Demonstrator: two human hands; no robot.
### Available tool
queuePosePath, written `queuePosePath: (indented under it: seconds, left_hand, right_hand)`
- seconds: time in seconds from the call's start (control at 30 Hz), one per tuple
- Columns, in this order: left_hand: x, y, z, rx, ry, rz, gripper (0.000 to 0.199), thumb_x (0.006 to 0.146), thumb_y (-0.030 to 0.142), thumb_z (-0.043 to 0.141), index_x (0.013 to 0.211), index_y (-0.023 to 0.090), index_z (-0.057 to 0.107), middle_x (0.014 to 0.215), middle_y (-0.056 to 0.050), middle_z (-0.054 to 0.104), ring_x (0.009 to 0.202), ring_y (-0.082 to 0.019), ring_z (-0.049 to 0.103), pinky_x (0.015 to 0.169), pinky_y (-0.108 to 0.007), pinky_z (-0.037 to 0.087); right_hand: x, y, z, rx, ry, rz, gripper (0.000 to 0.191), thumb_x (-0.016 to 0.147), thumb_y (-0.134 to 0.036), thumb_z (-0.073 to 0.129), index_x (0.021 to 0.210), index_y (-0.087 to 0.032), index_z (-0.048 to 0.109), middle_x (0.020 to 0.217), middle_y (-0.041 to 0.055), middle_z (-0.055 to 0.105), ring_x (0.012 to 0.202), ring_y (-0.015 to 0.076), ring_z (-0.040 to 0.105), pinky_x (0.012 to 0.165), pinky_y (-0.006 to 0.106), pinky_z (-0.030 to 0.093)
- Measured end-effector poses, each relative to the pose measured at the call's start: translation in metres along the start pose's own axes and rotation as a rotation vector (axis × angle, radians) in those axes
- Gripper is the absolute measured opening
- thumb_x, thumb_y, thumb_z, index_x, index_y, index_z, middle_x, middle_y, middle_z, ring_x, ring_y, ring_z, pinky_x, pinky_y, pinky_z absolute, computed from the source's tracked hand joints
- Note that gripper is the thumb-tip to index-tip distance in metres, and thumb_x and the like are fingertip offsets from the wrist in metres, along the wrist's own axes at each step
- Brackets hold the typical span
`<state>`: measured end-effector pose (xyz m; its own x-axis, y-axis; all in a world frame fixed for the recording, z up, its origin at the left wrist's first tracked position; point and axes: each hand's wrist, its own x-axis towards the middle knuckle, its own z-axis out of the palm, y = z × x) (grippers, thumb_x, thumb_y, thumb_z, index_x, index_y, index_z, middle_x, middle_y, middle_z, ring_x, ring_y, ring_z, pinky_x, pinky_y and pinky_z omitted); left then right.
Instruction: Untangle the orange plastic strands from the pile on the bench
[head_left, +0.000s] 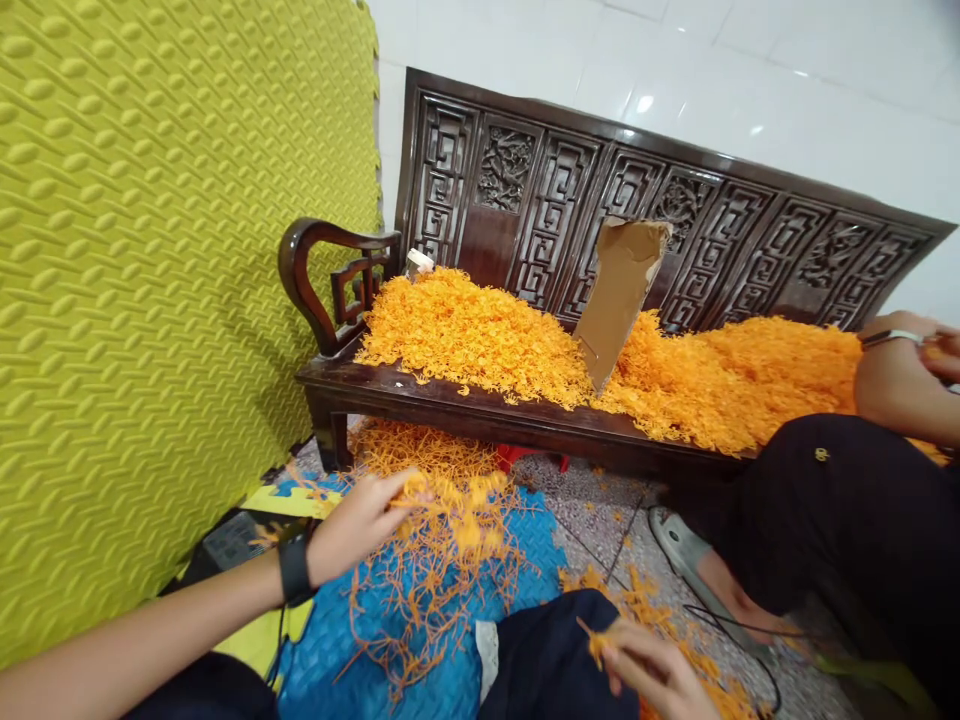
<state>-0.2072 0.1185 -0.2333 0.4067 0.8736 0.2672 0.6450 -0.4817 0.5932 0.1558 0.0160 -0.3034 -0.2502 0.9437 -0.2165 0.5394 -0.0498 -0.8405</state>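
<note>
My left hand [364, 522], with a black band on the wrist, has its fingers pinched on small orange pieces above the heap of orange strands [431, 600]. Several blurred orange pieces show just right of its fingertips. At the bottom, over my dark trouser leg, my right hand [651, 665] pinches an orange piece [598, 642] with a thin stem. Ahead on the dark wooden bench [480, 410] lies a pile of loose orange pieces [480, 335]. An upright cardboard piece [619, 290] divides it from a second orange pile [739, 380].
A yellow foam mat [180, 250] stands upright at the left. Blue mat [540, 530] covers part of the floor. At the right sits another person, with dark trousers [847, 510], a sandal [679, 545] and a watch. Something red [525, 457] is under the bench.
</note>
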Motion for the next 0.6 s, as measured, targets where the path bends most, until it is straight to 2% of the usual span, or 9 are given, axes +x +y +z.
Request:
queuePosePath:
  seconds: [0.07, 0.13, 0.23, 0.33, 0.4, 0.47, 0.5, 0.53, 0.6]
  left_hand:
    - [0.01, 0.0, -0.003, -0.172, 0.108, -0.051, 0.024, 0.083, 0.035, 0.043, 0.081, 0.015, 0.056, 0.07, -0.001, 0.061, 0.063, -0.016, 0.054, 0.06, -0.023, 0.041]
    - [0.017, 0.002, -0.008, -0.287, 0.222, -0.084, 0.027, 0.081, 0.04, 0.047, 0.081, 0.015, 0.056, 0.073, -0.002, 0.06, 0.066, -0.015, 0.053, 0.062, -0.023, 0.042]
    - [0.02, 0.002, -0.014, -0.385, 0.33, -0.126, 0.028, 0.078, 0.041, 0.052, 0.08, 0.014, 0.057, 0.074, -0.002, 0.058, 0.068, -0.015, 0.052, 0.062, -0.023, 0.042]
    - [0.02, 0.001, -0.015, -0.425, 0.371, -0.144, 0.026, 0.075, 0.04, 0.056, 0.078, 0.014, 0.057, 0.074, -0.002, 0.059, 0.069, -0.014, 0.053, 0.062, -0.022, 0.043]
    - [0.019, 0.001, -0.015, -0.428, 0.381, -0.14, 0.025, 0.076, 0.039, 0.056, 0.078, 0.014, 0.057, 0.076, -0.002, 0.059, 0.07, -0.014, 0.053, 0.064, -0.022, 0.043]
    - [0.016, 0.002, -0.016, -0.424, 0.379, -0.147, 0.025, 0.077, 0.039, 0.054, 0.081, 0.014, 0.057, 0.076, -0.002, 0.058, 0.066, -0.013, 0.051, 0.059, -0.021, 0.042]
    - [0.015, 0.003, -0.017, -0.424, 0.377, -0.156, 0.026, 0.078, 0.04, 0.053, 0.083, 0.015, 0.057, 0.074, -0.001, 0.057, 0.062, -0.012, 0.049, 0.055, -0.02, 0.04]
    - [0.014, 0.004, -0.019, -0.427, 0.38, -0.166, 0.026, 0.079, 0.04, 0.052, 0.084, 0.015, 0.057, 0.072, 0.0, 0.056, 0.058, -0.01, 0.046, 0.051, -0.019, 0.038]
    - [0.012, 0.009, -0.023, -0.452, 0.402, -0.18, 0.027, 0.078, 0.041, 0.052, 0.085, 0.016, 0.057, 0.068, 0.002, 0.052, 0.051, -0.008, 0.04, 0.045, -0.018, 0.032]
  right_hand:
    - [0.016, -0.002, -0.002, -0.026, 0.199, -0.076, 0.031, 0.079, -0.047, 0.051, 0.079, -0.02, 0.066, 0.067, 0.0043, 0.059, 0.068, 0.0176, 0.058, 0.066, 0.028, 0.047]
    - [0.029, -0.013, -0.004, -0.066, 0.419, -0.202, 0.031, 0.078, -0.044, 0.054, 0.091, -0.019, 0.066, 0.074, 0.0059, 0.062, 0.067, 0.0172, 0.058, 0.065, 0.027, 0.047]
    - [0.054, -0.045, -0.016, -0.135, 0.617, -0.434, 0.022, 0.079, -0.034, 0.055, 0.091, -0.019, 0.066, 0.088, 0.0076, 0.064, 0.079, 0.0178, 0.059, 0.07, 0.027, 0.046]
    - [0.103, -0.088, -0.049, -0.148, 0.814, -0.636, 0.022, 0.081, -0.031, 0.052, 0.09, -0.015, 0.065, 0.095, 0.0097, 0.062, 0.089, 0.0174, 0.057, 0.081, 0.029, 0.044]
    - [0.148, -0.116, -0.078, -0.147, 0.943, -0.648, 0.033, 0.084, -0.032, 0.046, 0.103, -0.009, 0.06, 0.105, 0.0148, 0.058, 0.099, 0.0177, 0.053, 0.089, 0.03, 0.04]
    - [0.191, -0.137, -0.1, -0.161, 0.883, -0.622, 0.056, 0.08, -0.031, 0.051, 0.128, -0.004, 0.041, 0.125, 0.0213, 0.044, 0.113, 0.0215, 0.045, 0.094, 0.032, 0.036]
    - [0.209, -0.143, -0.104, -0.171, 0.838, -0.606, 0.069, 0.076, -0.03, 0.056, 0.134, -0.002, 0.03, 0.132, 0.0241, 0.035, 0.121, 0.0245, 0.037, 0.098, 0.035, 0.031]
    - [0.223, -0.146, -0.102, -0.179, 0.782, -0.6, 0.08, 0.072, -0.028, 0.06, 0.137, -0.002, 0.022, 0.137, 0.0253, 0.027, 0.127, 0.0264, 0.029, 0.101, 0.036, 0.027]
    - [0.237, -0.141, -0.081, -0.199, 0.691, -0.601, 0.086, 0.068, -0.025, 0.064, 0.138, -0.002, 0.019, 0.14, 0.0242, 0.022, 0.131, 0.0262, 0.021, 0.104, 0.036, 0.023]
